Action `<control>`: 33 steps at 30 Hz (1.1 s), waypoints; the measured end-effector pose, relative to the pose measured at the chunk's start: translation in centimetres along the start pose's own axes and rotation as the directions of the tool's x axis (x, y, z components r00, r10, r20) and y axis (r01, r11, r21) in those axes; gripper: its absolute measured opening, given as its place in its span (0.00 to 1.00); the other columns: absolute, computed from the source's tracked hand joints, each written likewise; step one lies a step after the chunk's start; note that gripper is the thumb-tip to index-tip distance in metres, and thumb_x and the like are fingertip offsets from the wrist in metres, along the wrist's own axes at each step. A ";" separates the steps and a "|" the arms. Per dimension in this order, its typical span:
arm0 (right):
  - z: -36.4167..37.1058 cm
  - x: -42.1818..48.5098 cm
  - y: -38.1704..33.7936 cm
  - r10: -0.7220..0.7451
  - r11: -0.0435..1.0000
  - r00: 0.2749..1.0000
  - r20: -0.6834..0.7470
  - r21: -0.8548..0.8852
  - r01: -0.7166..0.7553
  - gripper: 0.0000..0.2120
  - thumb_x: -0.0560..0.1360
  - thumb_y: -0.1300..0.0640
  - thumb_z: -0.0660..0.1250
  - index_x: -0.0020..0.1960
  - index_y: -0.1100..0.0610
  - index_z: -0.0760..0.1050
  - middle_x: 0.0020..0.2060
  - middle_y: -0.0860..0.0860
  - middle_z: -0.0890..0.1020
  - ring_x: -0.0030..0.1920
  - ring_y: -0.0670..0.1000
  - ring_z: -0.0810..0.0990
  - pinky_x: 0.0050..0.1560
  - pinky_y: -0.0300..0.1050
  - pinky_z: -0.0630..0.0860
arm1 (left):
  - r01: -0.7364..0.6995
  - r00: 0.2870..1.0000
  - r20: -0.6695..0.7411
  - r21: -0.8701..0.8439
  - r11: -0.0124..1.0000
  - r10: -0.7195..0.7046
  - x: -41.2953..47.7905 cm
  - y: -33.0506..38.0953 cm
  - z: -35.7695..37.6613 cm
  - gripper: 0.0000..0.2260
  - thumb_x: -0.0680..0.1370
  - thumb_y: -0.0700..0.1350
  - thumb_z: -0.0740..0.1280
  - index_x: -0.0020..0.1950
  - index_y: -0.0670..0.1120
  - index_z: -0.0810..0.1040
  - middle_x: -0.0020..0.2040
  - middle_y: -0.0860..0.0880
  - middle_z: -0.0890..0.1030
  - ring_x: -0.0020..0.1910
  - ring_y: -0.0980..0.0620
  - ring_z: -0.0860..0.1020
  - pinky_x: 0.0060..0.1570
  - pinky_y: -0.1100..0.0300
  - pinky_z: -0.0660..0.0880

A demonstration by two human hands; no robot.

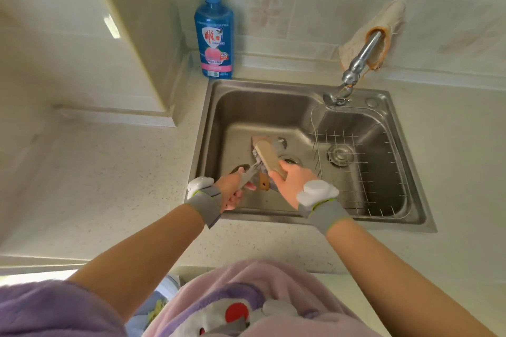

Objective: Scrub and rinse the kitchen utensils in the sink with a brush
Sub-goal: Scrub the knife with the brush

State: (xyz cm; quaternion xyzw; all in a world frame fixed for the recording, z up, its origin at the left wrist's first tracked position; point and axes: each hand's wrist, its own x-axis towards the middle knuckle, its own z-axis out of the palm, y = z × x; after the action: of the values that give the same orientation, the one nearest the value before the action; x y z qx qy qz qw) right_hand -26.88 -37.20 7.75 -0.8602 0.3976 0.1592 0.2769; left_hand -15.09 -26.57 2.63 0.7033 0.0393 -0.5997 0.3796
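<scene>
Mid-scrub over the sink: your left hand grips a metal utensil, right hand grips the brush on it; faucet looks off, so rinse prob. left.

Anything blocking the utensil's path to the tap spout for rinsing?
Nothing visible. The utensil in the left hand has open basin up to the spout. The brush, in the right hand, lies against it; the wire rack sits to the right.
</scene>
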 end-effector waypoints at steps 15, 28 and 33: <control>-0.1 0.6 1.6 0.087 0.996 0.996 -0.029 0.020 -0.087 0.24 0.80 0.44 0.55 0.71 0.55 0.66 0.61 0.58 0.78 0.60 0.61 0.77 0.55 0.48 0.73 | -0.093 0.996 0.029 0.170 0.981 0.089 -0.8 0.1 0.1 0.17 0.78 0.58 0.61 0.51 0.44 0.77 0.25 0.51 0.61 0.17 0.57 0.57 0.19 0.68 0.56; -1.3 1.3 2.5 0.128 0.989 0.986 -0.107 0.082 -0.119 0.26 0.80 0.43 0.53 0.74 0.53 0.60 0.63 0.58 0.77 0.62 0.62 0.76 0.58 0.50 0.73 | -0.159 0.977 0.182 0.254 0.954 0.114 -0.3 -0.9 0.1 0.21 0.78 0.63 0.55 0.52 0.46 0.74 0.25 0.51 0.62 0.17 0.57 0.58 0.18 0.67 0.57; -1.2 0.1 2.0 0.067 0.997 0.992 -0.103 -0.035 -0.071 0.24 0.81 0.45 0.53 0.72 0.56 0.64 0.61 0.59 0.78 0.60 0.62 0.76 0.56 0.50 0.74 | -0.207 0.971 0.182 0.300 0.931 0.157 0.0 -0.8 0.2 0.20 0.80 0.61 0.54 0.53 0.45 0.73 0.26 0.50 0.61 0.17 0.57 0.58 0.19 0.67 0.57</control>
State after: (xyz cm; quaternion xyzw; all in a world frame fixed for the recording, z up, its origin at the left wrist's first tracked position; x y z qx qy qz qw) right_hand -28.29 -39.10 7.95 -0.8582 0.4375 0.1322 0.2339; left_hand -15.66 -26.11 2.28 0.7069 -0.1524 -0.6133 0.3177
